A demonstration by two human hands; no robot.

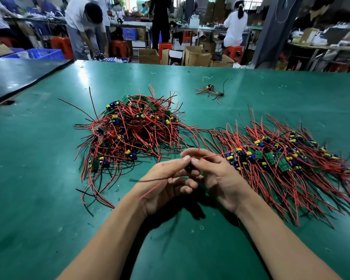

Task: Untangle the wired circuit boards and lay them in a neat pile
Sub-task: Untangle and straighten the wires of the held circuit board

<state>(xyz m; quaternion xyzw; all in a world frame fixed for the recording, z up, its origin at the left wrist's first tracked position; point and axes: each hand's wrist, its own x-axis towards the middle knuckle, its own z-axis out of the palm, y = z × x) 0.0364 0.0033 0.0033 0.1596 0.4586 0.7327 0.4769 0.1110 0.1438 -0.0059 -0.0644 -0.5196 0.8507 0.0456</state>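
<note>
Board (pixel 188 168) is pinched between left hand (pixel 166 186) and right hand (pixel 218 176), held over the table (pixel 38 178) in front of both piles, wires (pixel 154 191) trailing free, probably so they can be straightened. Tangled heap (pixel 129 130) is set left, neat pile (pixel 281 158) right, so sorted boards are separated.

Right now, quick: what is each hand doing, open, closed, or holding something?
Left hand: closed, pinching a wired circuit board and its wires.
Right hand: closed, pinching the same board.
</note>
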